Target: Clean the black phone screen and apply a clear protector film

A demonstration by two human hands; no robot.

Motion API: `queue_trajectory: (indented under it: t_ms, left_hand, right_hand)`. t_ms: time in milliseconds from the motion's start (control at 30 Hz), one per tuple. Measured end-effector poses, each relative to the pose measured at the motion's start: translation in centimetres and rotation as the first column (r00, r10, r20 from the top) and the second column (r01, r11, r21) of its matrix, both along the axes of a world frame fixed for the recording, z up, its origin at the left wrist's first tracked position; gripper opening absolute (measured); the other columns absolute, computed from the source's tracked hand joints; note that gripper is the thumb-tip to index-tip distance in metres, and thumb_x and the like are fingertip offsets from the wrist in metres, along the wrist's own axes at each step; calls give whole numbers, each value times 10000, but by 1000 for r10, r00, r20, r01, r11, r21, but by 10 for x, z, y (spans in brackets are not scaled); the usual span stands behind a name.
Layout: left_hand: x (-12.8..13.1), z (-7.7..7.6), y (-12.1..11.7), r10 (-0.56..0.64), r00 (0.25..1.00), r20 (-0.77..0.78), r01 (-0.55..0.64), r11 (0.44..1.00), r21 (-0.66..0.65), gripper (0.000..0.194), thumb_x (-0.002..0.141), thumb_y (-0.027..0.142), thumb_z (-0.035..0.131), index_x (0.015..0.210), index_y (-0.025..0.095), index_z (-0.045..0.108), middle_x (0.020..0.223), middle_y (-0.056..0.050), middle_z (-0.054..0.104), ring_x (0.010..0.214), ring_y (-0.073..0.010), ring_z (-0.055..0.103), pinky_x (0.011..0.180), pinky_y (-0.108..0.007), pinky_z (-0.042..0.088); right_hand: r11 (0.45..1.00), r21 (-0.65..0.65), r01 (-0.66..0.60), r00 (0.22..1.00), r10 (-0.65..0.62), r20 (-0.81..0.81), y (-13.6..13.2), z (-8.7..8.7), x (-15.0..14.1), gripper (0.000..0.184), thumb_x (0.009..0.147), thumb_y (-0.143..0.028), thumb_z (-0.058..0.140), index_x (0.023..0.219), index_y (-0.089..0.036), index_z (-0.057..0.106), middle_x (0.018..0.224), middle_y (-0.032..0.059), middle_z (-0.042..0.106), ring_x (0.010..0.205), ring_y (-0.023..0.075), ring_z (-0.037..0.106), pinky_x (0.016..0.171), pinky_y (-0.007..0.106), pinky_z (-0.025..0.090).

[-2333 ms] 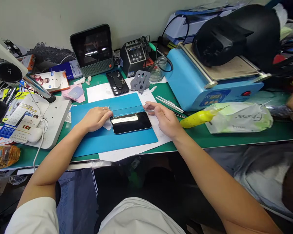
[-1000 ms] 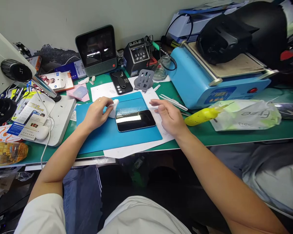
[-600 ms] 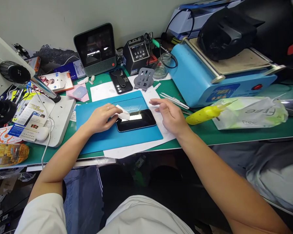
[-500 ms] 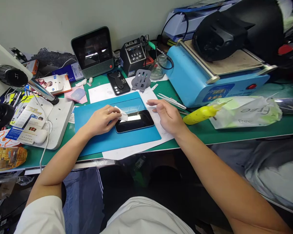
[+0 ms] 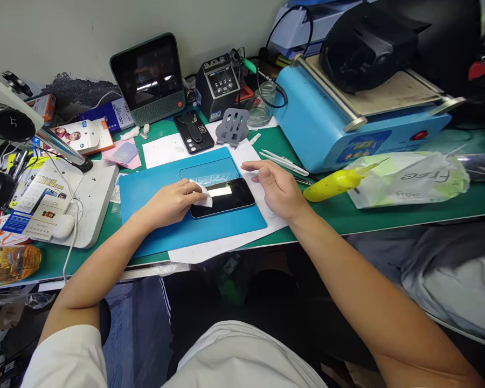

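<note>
- Your left hand (image 5: 173, 200) pinches a small white wipe (image 5: 202, 195) between thumb and fingers and presses it on the left end of the black phone (image 5: 226, 196).
- The phone lies flat, screen up, on the blue mat (image 5: 161, 215), which sits on sheets of white paper (image 5: 210, 249) on the green bench (image 5: 367, 218).
- Your right hand (image 5: 277, 187) is loose and holds nothing; its fingers rest at the phone's right end, on the mat's edge and the paper, and seem to steady it, though you cannot tell from this view whether a fingertip actually touches the case.
- I judge the step in hand to be wiping the glass clean, with the wipe only at the left part of the screen and the rest yet to be covered.
- The next stroke calls for an even, light sweep toward the right end, with the wipe kept flat so no corner folds under.
- Keep the right hand braced against the phone, since it could slide on the mat under the push.
- The white tweezers (image 5: 285, 163) and the yellow bottle (image 5: 335, 184) lie near your right wrist; mind them as your hand moves.
</note>
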State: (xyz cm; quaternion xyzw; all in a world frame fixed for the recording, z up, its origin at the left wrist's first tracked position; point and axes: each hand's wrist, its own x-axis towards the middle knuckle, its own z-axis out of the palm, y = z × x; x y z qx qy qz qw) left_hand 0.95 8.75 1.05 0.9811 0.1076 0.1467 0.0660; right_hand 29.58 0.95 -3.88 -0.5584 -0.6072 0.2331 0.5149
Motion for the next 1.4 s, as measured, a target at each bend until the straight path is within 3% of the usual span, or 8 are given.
queue_trajectory:
  t_ms: [267, 400, 533, 700, 867, 1100, 1300, 1400]
  left_hand:
    - [2, 3, -4, 42, 999, -15, -43, 995, -90, 205, 1046, 250, 528, 1227, 189, 603, 1226, -133, 646, 1003, -223, 672, 810, -340, 553]
    - [3, 8, -6, -27, 998, -62, 18, 992, -127, 147, 1043, 312, 531, 1021, 197, 620, 1056, -118, 673, 966, -254, 643, 838, -389, 540]
    - [5, 11, -5, -74, 994, -79, 60, 984, -169, 217, 1046, 385, 559, 1008, 193, 653, 1142, -145, 679, 1047, -272, 629, 913, -421, 538]
    - [8, 10, -7, -77, 987, -141, 69, 996, -60, 253, 1086, 233, 433, 1108, 184, 680, 1303, -138, 689, 1063, -261, 619, 923, -408, 529]
    - [12, 7, -15, -35, 988, -150, 44, 997, 59, 369, 1038, 151, 460, 1370, 155, 621, 1354, -173, 665, 1049, -276, 627, 908, -434, 550]
    - [23, 3, -17, -78, 986, -149, 89, 993, 72, 401, 1039, 187, 464, 1413, 132, 597, 1445, -189, 636, 1262, -329, 614, 1061, -496, 549]
    - [61, -6, -17, -16, 982, -190, 22, 999, 31, 421, 1090, 196, 390, 1475, 156, 556, 1573, -150, 568, 1471, -304, 519, 1189, -500, 490]
    - [57, -7, -23, 37, 975, -221, -35, 999, 9, 450, 1103, 204, 356, 1524, 157, 508, 1631, -140, 505, 1548, -294, 440, 1218, -486, 469]
  right_hand:
    - [1000, -10, 5, 1000, -5, 3, 0, 0, 0, 558, 1032, -686, 407, 1179, -279, 759, 1254, 106, 759, 1218, 325, 695, 1051, 572, 573]
    - [1000, -15, 2, 1000, -2, 2, 0, 2, 0, 570, 1026, -699, 401, 1175, -284, 762, 1258, 109, 759, 1228, 337, 691, 1029, 570, 586]
    - [1000, -18, 0, 1000, 0, 5, -1, 4, -1, 582, 1020, -714, 394, 1167, -289, 764, 1246, 111, 761, 1216, 339, 697, 1030, 568, 584]
    - [1000, -19, -4, 1000, 4, 9, -1, 7, -2, 590, 1017, -724, 385, 1154, -293, 763, 1230, 107, 763, 1210, 336, 696, 1039, 562, 577]
    - [1000, -18, -16, 1000, 16, 17, -1, 7, -2, 598, 1021, -723, 371, 1146, -288, 762, 1233, 112, 760, 1217, 327, 692, 1061, 557, 562]
    - [1000, -3, -22, 1000, 22, 15, 2, 6, -2, 596, 1025, -718, 370, 1125, -280, 761, 1203, 109, 769, 1196, 314, 696, 1072, 544, 549]
    - [999, 24, -28, 1000, 28, -2, 5, 7, -3, 634, 1018, -742, 355, 1084, -270, 772, 1170, 111, 778, 1170, 305, 705, 1073, 525, 541]
    - [999, 31, -18, 1000, 18, -19, 5, 6, -2, 640, 1013, -749, 357, 1083, -265, 769, 1167, 114, 780, 1170, 306, 706, 1068, 521, 542]
